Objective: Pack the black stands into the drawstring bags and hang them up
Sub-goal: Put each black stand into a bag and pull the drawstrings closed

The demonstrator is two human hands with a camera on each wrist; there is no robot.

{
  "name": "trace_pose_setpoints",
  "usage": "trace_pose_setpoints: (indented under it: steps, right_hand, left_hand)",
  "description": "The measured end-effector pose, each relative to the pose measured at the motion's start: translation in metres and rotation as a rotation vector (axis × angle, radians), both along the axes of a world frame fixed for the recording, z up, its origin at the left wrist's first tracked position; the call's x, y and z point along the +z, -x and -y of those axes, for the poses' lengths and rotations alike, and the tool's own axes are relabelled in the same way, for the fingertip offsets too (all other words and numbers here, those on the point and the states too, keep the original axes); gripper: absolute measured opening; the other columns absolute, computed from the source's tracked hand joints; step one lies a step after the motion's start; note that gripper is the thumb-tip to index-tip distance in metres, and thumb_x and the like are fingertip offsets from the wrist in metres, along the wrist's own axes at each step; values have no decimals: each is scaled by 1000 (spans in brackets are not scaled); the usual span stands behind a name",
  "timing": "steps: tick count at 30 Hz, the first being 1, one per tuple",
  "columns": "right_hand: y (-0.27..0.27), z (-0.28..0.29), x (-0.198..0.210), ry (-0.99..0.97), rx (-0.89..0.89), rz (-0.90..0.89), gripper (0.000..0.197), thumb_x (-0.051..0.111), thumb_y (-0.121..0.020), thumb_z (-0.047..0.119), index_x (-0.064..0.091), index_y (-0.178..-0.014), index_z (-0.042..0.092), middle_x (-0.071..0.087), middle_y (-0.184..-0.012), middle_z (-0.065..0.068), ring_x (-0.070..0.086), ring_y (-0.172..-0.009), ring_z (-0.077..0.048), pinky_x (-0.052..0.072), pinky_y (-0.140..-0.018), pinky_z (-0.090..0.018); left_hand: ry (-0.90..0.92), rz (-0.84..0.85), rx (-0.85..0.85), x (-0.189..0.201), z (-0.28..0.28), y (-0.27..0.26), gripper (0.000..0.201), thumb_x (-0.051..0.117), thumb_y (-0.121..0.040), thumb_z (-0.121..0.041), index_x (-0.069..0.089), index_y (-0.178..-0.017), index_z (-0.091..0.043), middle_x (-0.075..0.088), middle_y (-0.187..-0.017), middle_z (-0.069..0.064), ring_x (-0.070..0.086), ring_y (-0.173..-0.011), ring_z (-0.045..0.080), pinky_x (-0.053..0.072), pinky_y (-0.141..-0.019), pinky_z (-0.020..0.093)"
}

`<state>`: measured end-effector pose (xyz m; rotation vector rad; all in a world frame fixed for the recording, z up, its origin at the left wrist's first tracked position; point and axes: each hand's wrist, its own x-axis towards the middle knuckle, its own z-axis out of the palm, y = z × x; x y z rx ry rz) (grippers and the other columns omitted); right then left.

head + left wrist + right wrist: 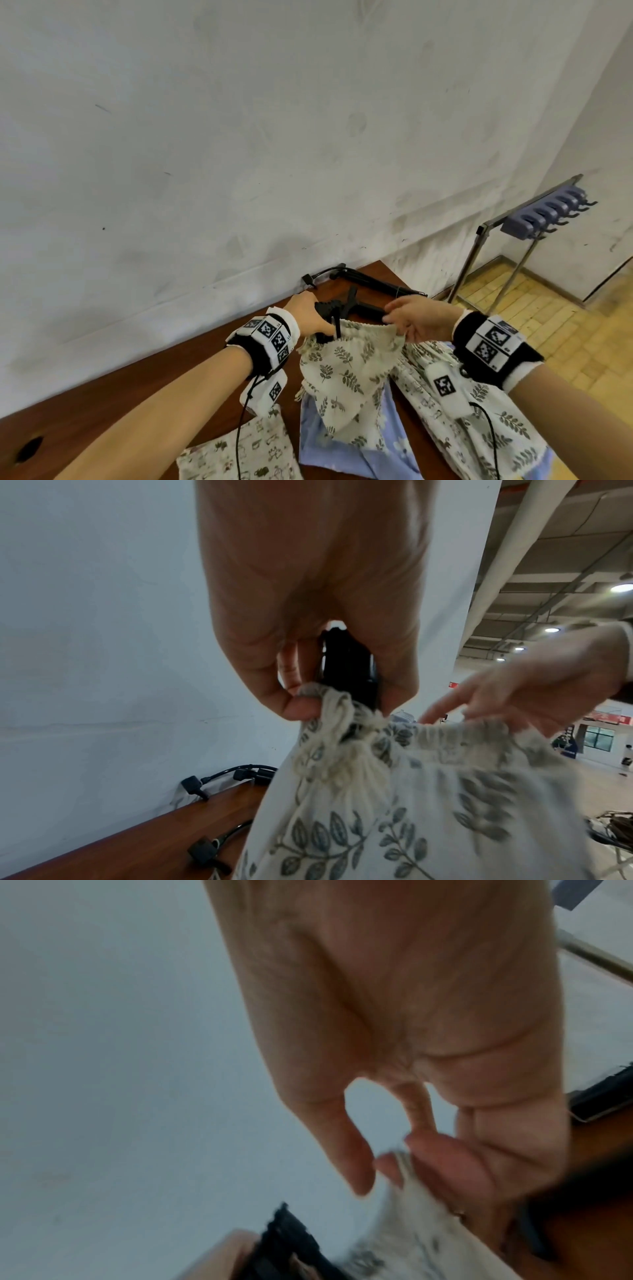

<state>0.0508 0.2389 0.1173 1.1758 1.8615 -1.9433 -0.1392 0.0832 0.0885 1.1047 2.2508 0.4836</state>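
We count four drawstring bags on the brown counter (191, 356). One is the leaf-print bag (346, 370) held up between the hands. Three lie flat: a small printed bag (260, 452) at the near left, a light blue bag (387, 442) under the held one, and a larger printed bag (442, 394) under the right forearm.

We can tell apart two black stands. One black stand (329, 310) is in the left hand, poised at the mouth of the leaf-print bag, with its lower end just inside the opening. A folded stand (373, 282) lies at the far edge of the counter by the wall, and a further dark piece beside it is too jumbled to count.

The left hand (308, 315) is raised above the counter, its fingers (298, 707) curled around the black stand and also pinching the bunched cord end of the bag. The right hand (418, 320) is level with it, thumb and forefinger pinching the opposite rim of the bag mouth so the opening is stretched wide, the other fingers loosely spread.

Black cables with plugs (195, 783) trail along the wall. To the right stands a metal rack (486, 236) carrying a row of blue hooks (548, 214), well apart from the counter.
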Motion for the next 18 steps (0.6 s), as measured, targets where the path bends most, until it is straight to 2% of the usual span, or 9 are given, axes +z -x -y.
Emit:
trace_pose_setpoints:
  steps: [2,5,10,11,13,14,17,18]
  right_hand:
    - [3,6,18,45,-94,-134,31,58,-92,4,52,-123,5,52,-72,-6,50,-54,-12,42,-46,-20]
    - [10,20,45,55,-94,-331,21,54,-93,0,60,-113,4,55,-73,-6,51,-57,-14,48,-51,-20]
    - [26,35,76,78,-124,-706,22,57,-86,-9,66,-98,6,61,-76,-6,59,-65,-17,53,-62,-24]
    - [31,41,76,35,-68,-696,24,58,-85,-11,67,-98,6,63,-79,-7,62,-69,-18,55,-67,-25]
    - [39,52,65,-120,92,-559,27,62,-83,-11,67,-105,5,68,-86,-8,67,-79,-17,57,-75,-25]
    - [43,55,57,-218,159,-482,31,65,-82,-8,67,-110,5,70,-92,-7,68,-82,-16,56,-76,-24]
    - [56,57,34,-524,339,-326,43,74,-80,7,63,-121,12,71,-105,-1,67,-89,-6,49,-78,-14]
    - [59,58,29,-620,403,-281,45,76,-79,12,64,-122,13,70,-109,1,63,-88,-1,46,-76,-9]
  left_hand:
    - [-10,0,-7,-1,0,-3,37,79,-67,-33,50,-77,-13,49,-71,0,48,-64,16,37,-54,27]
    - [-20,19,-3,-2,-1,-5,34,80,-65,-28,50,-74,-16,52,-72,-1,51,-64,16,40,-53,26]
    - [19,-32,-65,2,3,-9,31,79,-66,-23,55,-81,-10,56,-75,2,54,-64,19,45,-56,28]
    - [32,-33,-73,4,3,-9,32,79,-66,-23,54,-80,-10,55,-74,2,53,-63,19,45,-56,29]
    - [78,-40,-113,6,1,-9,34,80,-64,-26,50,-75,-13,52,-73,1,52,-62,18,44,-56,29]
    - [105,-61,-144,8,0,-9,36,81,-63,-28,52,-80,-13,55,-78,2,55,-68,19,47,-60,31]
    - [123,-71,-223,10,-1,-8,64,87,-58,-30,58,-111,-11,65,-106,4,62,-96,22,54,-83,37]
    - [120,-78,-254,10,-1,-8,68,88,-57,-28,58,-116,-11,65,-110,4,63,-99,22,54,-86,37]
